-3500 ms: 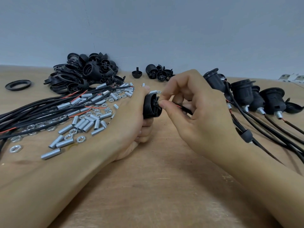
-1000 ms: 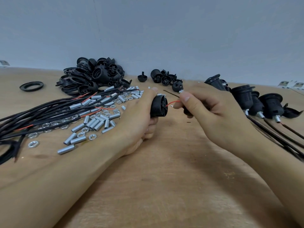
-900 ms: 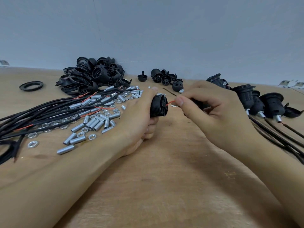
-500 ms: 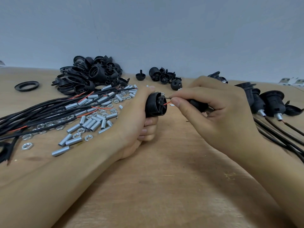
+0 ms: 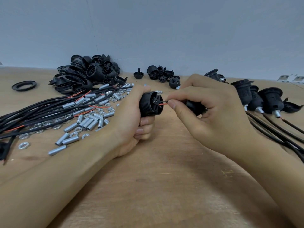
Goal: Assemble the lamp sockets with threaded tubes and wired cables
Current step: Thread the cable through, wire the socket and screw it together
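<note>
Socket body, black ribbed plastic cylinder (image 5: 150,104), sits dead centre between both hands, held off the wooden desk (image 5: 164,186) w/ its long axis roughly horizontal, terminal face pointing toward the right hand. Left hand (image 5: 131,119) is wrapped round the socket body from the left and below, fingers curled under it. Right hand (image 5: 209,111) is just right of the socket body: thumb and forefinger pinch the thin red and black wire ends (image 5: 163,102) right where they meet the terminal face, other fingers curled round a dark part in the palm, prob. the cap on the cable, can't tell for sure.

So the move turns on that short gap: wires lie along the socket's axis, tips touching or just entering the terminal face. Right hand is the nearer one to push; left only steadies.

Left of the socket body: silver threaded metal tubes (image 5: 85,124) and black cables (image 5: 32,114). Right of it: finished black sockets (image 5: 271,99).
</note>
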`<state>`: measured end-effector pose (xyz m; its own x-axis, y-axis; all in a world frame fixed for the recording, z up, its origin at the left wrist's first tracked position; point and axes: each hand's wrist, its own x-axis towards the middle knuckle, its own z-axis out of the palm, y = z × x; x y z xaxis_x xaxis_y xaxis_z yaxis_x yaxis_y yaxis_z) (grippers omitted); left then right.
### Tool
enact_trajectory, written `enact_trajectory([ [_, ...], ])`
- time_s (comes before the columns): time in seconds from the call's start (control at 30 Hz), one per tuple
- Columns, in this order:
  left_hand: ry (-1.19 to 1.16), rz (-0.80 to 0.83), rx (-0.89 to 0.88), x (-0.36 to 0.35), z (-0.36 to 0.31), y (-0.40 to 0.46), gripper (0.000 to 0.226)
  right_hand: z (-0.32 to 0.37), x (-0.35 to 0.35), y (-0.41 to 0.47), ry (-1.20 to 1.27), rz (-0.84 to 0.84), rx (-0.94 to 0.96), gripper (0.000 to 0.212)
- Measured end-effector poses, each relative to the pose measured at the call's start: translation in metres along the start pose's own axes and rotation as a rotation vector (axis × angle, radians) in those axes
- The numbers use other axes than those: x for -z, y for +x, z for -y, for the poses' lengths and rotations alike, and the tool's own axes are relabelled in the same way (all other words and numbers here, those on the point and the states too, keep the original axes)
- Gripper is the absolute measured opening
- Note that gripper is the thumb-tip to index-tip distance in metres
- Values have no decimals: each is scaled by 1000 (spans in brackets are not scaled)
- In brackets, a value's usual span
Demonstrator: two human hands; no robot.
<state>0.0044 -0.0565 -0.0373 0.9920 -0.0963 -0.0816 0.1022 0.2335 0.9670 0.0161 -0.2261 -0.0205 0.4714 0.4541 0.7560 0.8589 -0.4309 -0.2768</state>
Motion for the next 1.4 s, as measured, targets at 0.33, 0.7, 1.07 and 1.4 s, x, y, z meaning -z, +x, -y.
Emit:
enact_trajectory([
  [0.33, 88, -69, -16, -4, 2, 0, 52, 1, -2, 1, -30, -3, 48, 11],
  [0.7, 130, -109, -40, -6, 4, -4, 46, 1, -3, 1, 11, 18, 46, 13],
  [1.07, 134, -83, -33, -6, 4, -3, 44, 2, -1, 3, -3, 78, -11, 11],
  [1.4, 108, -148, -12, -4, 3, -1, 47, 17, 8, 2, -28, 346, -138, 29],
])
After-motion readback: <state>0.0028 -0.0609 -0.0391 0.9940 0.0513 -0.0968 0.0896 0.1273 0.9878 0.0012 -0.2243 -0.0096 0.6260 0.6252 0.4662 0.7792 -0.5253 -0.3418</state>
